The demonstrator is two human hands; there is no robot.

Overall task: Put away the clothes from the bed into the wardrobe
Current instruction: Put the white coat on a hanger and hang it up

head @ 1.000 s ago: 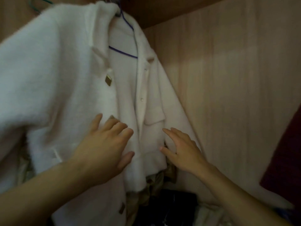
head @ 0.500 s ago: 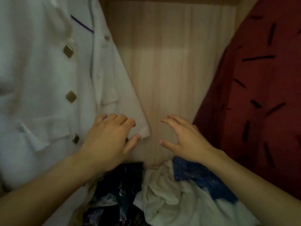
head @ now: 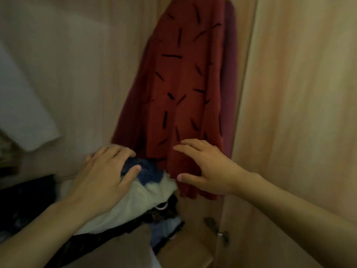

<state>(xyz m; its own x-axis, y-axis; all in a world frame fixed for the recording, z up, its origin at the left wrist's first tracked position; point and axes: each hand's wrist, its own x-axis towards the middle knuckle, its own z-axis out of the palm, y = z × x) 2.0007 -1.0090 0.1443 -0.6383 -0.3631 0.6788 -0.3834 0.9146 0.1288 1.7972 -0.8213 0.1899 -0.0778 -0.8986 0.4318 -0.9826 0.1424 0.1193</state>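
I am looking into the wooden wardrobe (head: pixel 92 78). A dark red garment with black dashes (head: pixel 179 89) hangs at its right side. My right hand (head: pixel 206 169) is open with fingers spread, just in front of that garment's lower hem. My left hand (head: pixel 104 176) hovers open over a heap of clothes on the wardrobe floor, above a cream garment (head: pixel 146 192) and a blue piece (head: pixel 146 171). Only the hem of a white hanging jacket (head: pixel 23 117) shows at the far left. Neither hand holds anything.
Dark clothes (head: pixel 25 198) lie in the heap at lower left. The wardrobe door (head: pixel 301 113) stands open on the right, with a hinge (head: pixel 222 234) low on its inner edge. The wardrobe's front ledge (head: pixel 185 250) runs below the heap.
The view swung right, from the white jacket to the red garment. Both hands left the jacket and travelled right, staying open.
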